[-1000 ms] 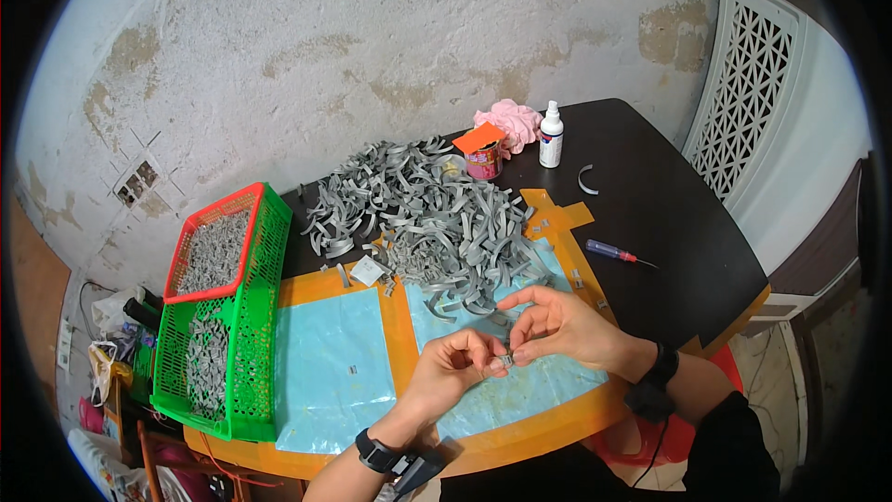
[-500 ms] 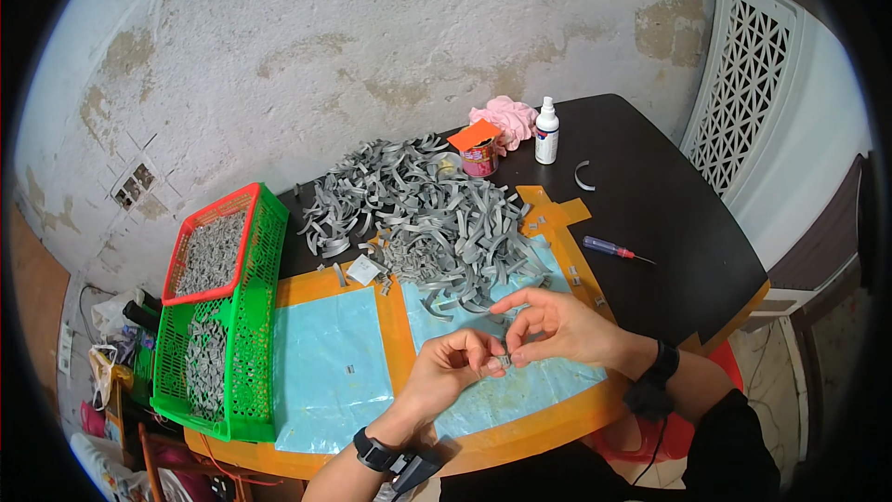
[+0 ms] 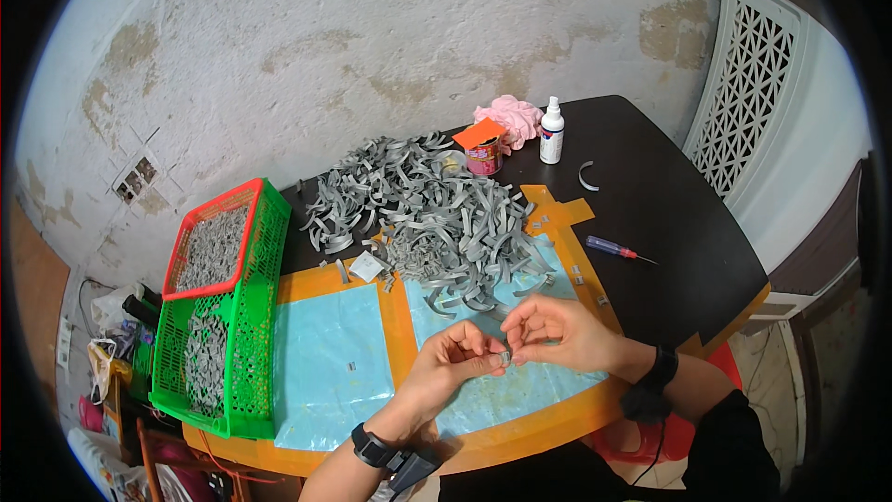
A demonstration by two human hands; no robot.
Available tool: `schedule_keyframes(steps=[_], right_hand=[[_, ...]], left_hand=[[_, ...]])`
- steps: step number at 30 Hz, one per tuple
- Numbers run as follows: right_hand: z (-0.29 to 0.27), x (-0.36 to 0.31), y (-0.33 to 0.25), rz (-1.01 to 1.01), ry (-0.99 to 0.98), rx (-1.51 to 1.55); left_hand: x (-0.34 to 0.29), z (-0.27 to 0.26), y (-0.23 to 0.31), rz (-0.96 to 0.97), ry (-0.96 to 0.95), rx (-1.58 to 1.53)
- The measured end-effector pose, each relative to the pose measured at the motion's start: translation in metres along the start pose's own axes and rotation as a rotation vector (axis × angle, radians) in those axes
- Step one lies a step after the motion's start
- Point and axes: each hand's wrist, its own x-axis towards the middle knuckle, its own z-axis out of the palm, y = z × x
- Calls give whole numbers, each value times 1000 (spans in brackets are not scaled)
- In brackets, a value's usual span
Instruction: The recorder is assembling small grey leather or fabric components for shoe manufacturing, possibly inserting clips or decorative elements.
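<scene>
My left hand [image 3: 452,364] pinches a small grey plastic piece [image 3: 505,358] between thumb and fingertips, over the blue plastic sheet [image 3: 334,353]. Close against it, the curled fingers and thumb of my right hand [image 3: 557,335] come together at the piece's right side; whatever is between them is too small to make out. Just beyond both hands lies a big heap of curved grey plastic strips [image 3: 465,214]. Smaller grey pieces [image 3: 413,256] are piled at its near left edge.
A green basket [image 3: 253,353] and a red-rimmed basket [image 3: 243,260], both with small grey pieces, stand at left. A screwdriver [image 3: 613,248] and a curved strip [image 3: 583,177] lie at right. Behind are a white bottle [image 3: 551,135], a tin [image 3: 483,158] and a pink cloth [image 3: 511,118].
The right hand's fingers, more stretched out before, have curled in beside the piece. My left hand has barely moved and keeps its pinch.
</scene>
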Motion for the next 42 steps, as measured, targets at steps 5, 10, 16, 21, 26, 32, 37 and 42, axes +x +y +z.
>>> schedule_keyframes(steps=[5, 10, 16, 21, 26, 32, 37, 42], right_hand=[[3, 1, -6, -199, -30, -292], [6, -1, -6, -261, 4, -444], [6, -2, -4, -249, -42, -515], [3, -2, -4, -348, 0, -503], [3, -3, -7, -337, 58, -375], [4, 0, -2, -266, 129, -1], [2, 3, 6, -300, 64, -29], [6, 2, 6, -196, 24, -175]], left_hand=[[0, -5, -3, -38, 15, -41], [0, -4, -1, -82, 9, -9], [-1, -4, 0, -66, 3, -2], [-4, -6, 8, -18, 41, -29], [-6, -10, 9, 111, 82, -47], [-2, 17, 15, 132, 151, -150], [0, -1, -4, 127, 118, 12], [-2, 6, 3, 187, 108, 62]])
